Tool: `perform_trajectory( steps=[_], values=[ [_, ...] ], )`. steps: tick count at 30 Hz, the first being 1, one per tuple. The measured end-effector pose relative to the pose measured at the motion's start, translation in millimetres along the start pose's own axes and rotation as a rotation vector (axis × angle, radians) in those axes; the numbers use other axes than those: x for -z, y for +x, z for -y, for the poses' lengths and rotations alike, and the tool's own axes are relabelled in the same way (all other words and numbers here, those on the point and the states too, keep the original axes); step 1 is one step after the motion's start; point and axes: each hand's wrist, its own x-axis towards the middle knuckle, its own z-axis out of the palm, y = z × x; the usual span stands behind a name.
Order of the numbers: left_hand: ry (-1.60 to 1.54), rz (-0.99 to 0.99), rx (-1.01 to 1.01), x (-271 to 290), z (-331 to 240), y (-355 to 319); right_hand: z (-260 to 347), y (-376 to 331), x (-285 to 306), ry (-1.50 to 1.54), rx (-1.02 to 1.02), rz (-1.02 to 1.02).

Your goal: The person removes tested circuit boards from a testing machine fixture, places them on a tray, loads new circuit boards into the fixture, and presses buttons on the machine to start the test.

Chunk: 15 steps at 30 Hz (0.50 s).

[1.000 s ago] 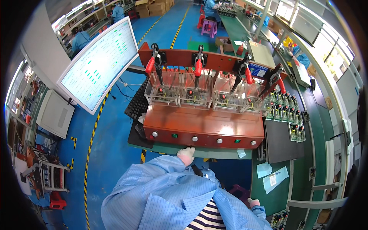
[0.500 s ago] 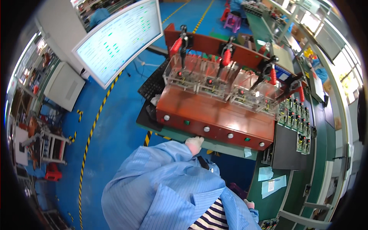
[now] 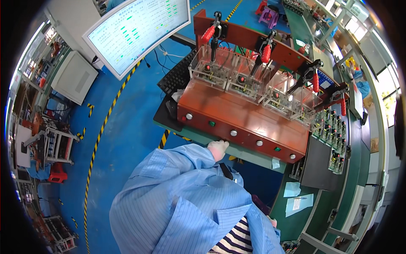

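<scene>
My left hand (image 3: 218, 149), pale and perhaps gloved, rests at the front edge of the green bench, just below the red-brown test fixture (image 3: 237, 111). Its fingers are curled together, and whatever may be in them is hidden. Round silver buttons (image 3: 233, 133) and green switches (image 3: 212, 123) line the fixture's front. On top, clear plastic nests (image 3: 249, 84) hold circuit boards under red-handled toggle clamps (image 3: 265, 53). Low on the right, my right hand (image 3: 272, 221) barely shows past the blue sleeve, beside the green bench top (image 3: 281, 215); its fingers are hidden.
A monitor (image 3: 137, 31) and black keyboard (image 3: 177, 74) stand left of the fixture. Several green circuit boards (image 3: 329, 134) lie to its right, by a dark flat panel (image 3: 318, 164). Light-blue sheets (image 3: 299, 205) lie nearer. Yellow-black tape (image 3: 101, 131) marks the blue floor.
The view has shifted, so the monitor and fixture appear higher and farther right. My left hand stays at the bench edge below the fixture. My right hand is still mostly hidden.
</scene>
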Motion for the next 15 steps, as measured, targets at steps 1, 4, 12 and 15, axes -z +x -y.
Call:
perform_trajectory(
  steps=[1, 4, 12, 15],
  values=[
    [-0.003, -0.004, -0.004, -0.2, -0.1, 0.3, -0.5, -0.4, 0.0, -0.015, 0.004, -0.003],
    [-0.005, -0.007, -0.001, -0.6, -0.2, 1.0, -2.4, -0.1, 0.2, -0.031, 0.046, -0.004],
    [0.004, -0.002, 0.010, -1.2, -0.4, 1.6, -4.5, 1.9, -0.5, 0.032, 0.031, 0.022],
    [0.007, 0.012, 0.018, -0.6, -0.9, 1.7, -4.7, 1.0, -0.7, 0.039, 0.032, 0.021]
  ],
)
